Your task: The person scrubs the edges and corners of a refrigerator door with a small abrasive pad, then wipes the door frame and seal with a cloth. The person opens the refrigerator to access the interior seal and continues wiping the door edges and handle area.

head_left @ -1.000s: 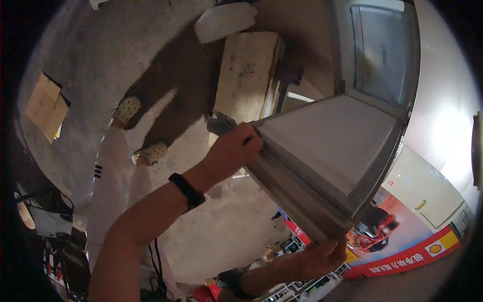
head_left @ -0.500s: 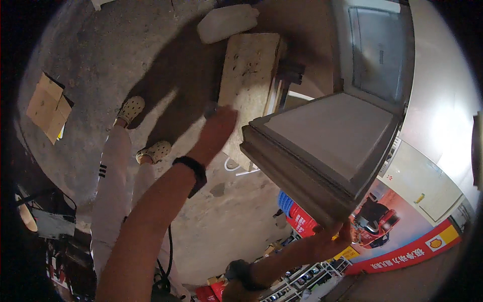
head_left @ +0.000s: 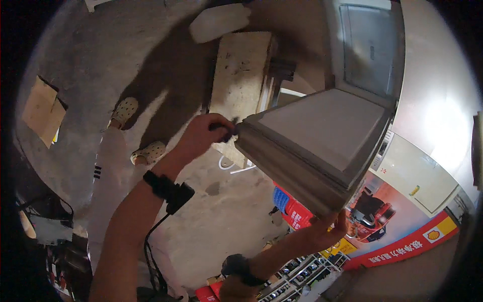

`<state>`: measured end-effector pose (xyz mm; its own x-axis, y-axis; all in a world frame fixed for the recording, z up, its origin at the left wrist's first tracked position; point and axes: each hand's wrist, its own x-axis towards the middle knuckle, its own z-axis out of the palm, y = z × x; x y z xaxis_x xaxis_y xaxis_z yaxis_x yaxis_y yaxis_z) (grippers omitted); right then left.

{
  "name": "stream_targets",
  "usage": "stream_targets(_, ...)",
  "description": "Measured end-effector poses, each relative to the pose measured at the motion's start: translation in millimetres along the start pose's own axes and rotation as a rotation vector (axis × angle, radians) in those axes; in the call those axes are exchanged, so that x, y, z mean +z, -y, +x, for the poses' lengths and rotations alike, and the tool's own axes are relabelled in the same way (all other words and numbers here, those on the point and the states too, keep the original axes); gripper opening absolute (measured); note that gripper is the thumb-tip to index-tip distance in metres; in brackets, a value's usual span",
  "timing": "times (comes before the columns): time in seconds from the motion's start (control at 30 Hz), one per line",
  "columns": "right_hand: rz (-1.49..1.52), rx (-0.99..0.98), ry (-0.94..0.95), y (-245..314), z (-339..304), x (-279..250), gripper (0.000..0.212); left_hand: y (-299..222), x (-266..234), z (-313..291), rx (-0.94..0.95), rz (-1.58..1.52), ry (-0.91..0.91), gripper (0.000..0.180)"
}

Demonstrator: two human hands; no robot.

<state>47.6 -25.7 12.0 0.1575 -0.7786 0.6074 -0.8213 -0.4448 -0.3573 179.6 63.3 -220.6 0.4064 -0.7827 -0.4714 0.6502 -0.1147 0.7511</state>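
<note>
A thick grey-framed panel with a white face juts out from the wall, beside a grey frame with a glassy pane. My left hand is at the panel's left corner, its fingers pinched on a small dark thing too blurred to name. A black strap with a box and cable is round that wrist. My right hand grips the panel's lower right corner from below; its fingertips are partly hidden.
Below the panel stand a light wooden bench-like slab and a white curved tube. Flattened cardboard lies on the concrete floor at left. At right are a cream cabinet, a red poster and a rack of small goods.
My left hand has turned and come up to the panel's left corner, its fingers now bent together. The right hand keeps its hold. The whole view has shifted slightly.
</note>
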Motion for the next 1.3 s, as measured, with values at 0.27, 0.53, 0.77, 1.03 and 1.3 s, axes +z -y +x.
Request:
stream_targets(0.27, 0.074, 0.044, 0.050, 11, 0, -3, 0.038, -81, 69, -41, 0.610, 0.039, 0.074, 0.014)
stream_targets(0.53, 0.071, 0.010, 0.065, 7, 3, -4, 0.042, -125, 114, -42, 0.714, -0.049, 0.147, 0.007)
stream_targets(0.77, 0.089, -0.005, 0.084, 7, 3, -5, 0.041, -138, 130, -29, 0.872, 0.056, 0.051, 0.013)
stream_targets(1.03, 0.076, -0.003, 0.068, 11, 3, -2, 0.038, -144, 136, -31, 0.898, 0.156, -0.029, 0.013)
stream_targets(1.3, 0.078, 0.049, 0.094, 17, 5, -2, 0.042, -148, 127, -26, 1.101, 0.408, -0.033, 0.015)
